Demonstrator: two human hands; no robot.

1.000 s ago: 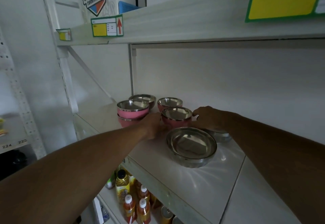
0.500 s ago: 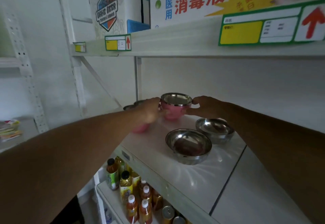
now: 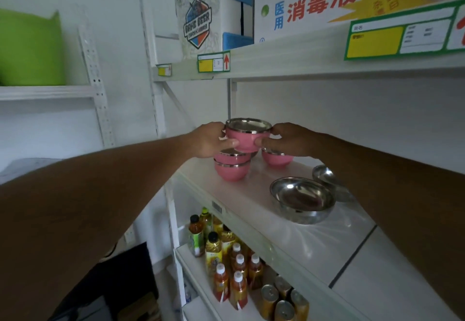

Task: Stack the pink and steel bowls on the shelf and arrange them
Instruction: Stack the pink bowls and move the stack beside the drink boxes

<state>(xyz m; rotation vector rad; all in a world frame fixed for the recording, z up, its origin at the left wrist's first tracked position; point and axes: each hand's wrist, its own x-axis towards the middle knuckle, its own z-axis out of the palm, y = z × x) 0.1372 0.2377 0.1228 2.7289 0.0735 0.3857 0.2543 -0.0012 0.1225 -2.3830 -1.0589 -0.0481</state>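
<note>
A pink bowl with a steel rim (image 3: 247, 135) is held in the air between my left hand (image 3: 210, 140) and my right hand (image 3: 289, 140), both gripping its sides. Just below it two pink bowls (image 3: 232, 168) sit stacked on the white shelf (image 3: 297, 240). Another pink bowl (image 3: 276, 159) stands to the right, partly behind my right hand. A wide steel bowl (image 3: 302, 198) rests nearer the shelf's front, and a second steel bowl (image 3: 327, 178) lies behind it, partly hidden by my right forearm.
The upper shelf (image 3: 276, 59) with price labels and cartons hangs close above. Drink bottles (image 3: 226, 257) and cans (image 3: 279, 300) fill the shelf below. A green container (image 3: 30, 48) sits on a separate rack at left.
Both hands have lifted the pink bowl off the shelf and carried it left, over the two stacked pink bowls. The camera has tilted upward.
</note>
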